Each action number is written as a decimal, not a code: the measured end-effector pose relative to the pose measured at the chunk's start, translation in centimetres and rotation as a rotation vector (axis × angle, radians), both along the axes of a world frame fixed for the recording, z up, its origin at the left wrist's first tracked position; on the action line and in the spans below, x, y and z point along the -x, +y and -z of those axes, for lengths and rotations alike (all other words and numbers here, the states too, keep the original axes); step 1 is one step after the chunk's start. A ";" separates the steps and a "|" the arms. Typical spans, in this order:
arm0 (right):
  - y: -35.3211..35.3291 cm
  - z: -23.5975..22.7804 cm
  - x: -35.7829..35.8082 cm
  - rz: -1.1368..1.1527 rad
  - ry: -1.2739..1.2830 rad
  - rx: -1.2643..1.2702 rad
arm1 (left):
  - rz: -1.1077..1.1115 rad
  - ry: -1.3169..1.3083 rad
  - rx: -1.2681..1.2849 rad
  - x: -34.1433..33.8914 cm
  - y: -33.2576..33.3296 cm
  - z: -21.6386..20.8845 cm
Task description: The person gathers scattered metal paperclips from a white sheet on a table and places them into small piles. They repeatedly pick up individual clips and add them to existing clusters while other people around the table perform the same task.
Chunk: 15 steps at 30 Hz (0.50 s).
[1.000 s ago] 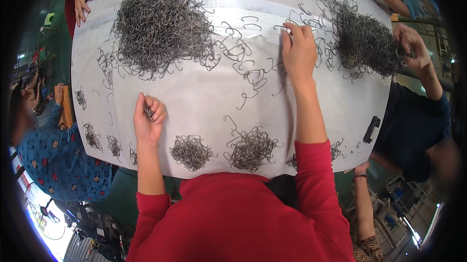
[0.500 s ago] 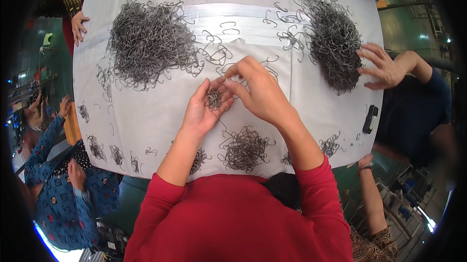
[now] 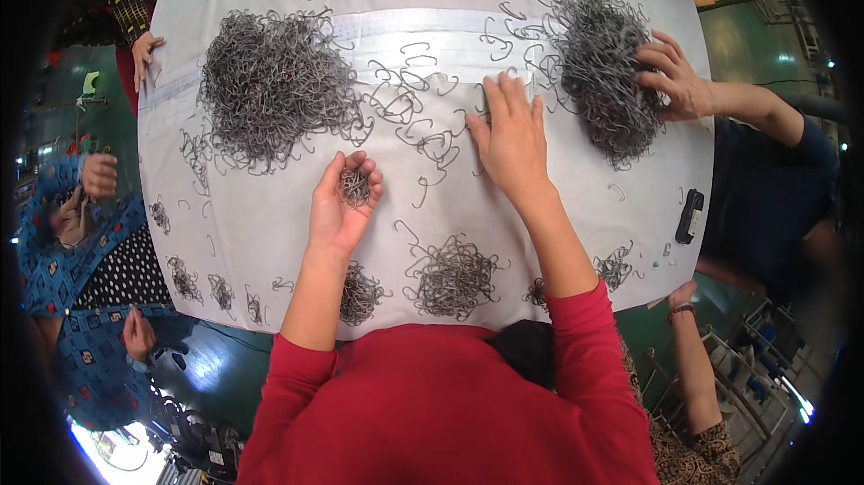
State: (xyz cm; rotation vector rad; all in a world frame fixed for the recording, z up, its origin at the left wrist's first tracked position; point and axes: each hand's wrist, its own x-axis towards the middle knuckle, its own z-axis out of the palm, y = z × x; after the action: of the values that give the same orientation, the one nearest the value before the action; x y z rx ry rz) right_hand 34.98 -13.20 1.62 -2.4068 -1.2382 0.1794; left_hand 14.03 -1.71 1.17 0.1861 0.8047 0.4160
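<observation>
Cupped in my left hand (image 3: pixel 330 215) is a small bunch of thin grey wire hooks (image 3: pixel 355 186), with the fingers curled around it. My right hand (image 3: pixel 517 148) rests palm down on the white-covered table (image 3: pixel 297 215), fingers stretched and slightly spread, at the edge of some loose wire hooks (image 3: pixel 396 105). Whether anything lies beneath that palm is hidden. A large heap of hooks (image 3: pixel 270 85) stands at the far left. Close to my body sits a smaller pile of hooks (image 3: pixel 455 278), and another small pile (image 3: pixel 360 296) lies beside my left forearm.
At the right, a co-worker's hand (image 3: pixel 679 80) reaches onto a second big heap of hooks (image 3: pixel 603 112). Another person's hand (image 3: pixel 144 58) touches the far left edge. Several little hook clusters (image 3: pixel 184 280) line the near left rim. A black object (image 3: pixel 690 217) lies near the right edge.
My right hand has left my left palm and moved right and away, opening flat on the table. My left hand shifted left and curled. The right co-worker's hand moved onto the heap.
</observation>
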 end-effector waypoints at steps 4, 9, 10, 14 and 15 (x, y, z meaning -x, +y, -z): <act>-0.2 -1.6 1.6 -0.197 0.046 -0.083 | -0.004 0.061 -0.044 0.5 -0.1 0.2; -0.8 -1.2 0.2 -0.041 0.029 -0.177 | 0.020 0.036 -0.047 0.1 -0.1 0.1; -1.2 -1.0 -0.5 -0.009 0.004 -0.155 | 0.027 0.028 -0.050 0.0 0.0 0.1; -2.3 -0.9 -1.6 0.146 -0.062 -0.118 | 0.045 -0.016 -0.071 0.3 0.1 0.7; -2.6 -0.8 -1.5 0.158 -0.048 -0.107 | 0.049 -0.028 -0.072 0.4 0.1 0.7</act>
State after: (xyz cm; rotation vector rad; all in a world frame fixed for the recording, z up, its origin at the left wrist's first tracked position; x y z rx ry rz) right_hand 36.51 -15.82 2.38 -2.4150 -1.0436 0.0077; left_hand 13.67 -1.60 0.47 0.2660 0.7563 0.4005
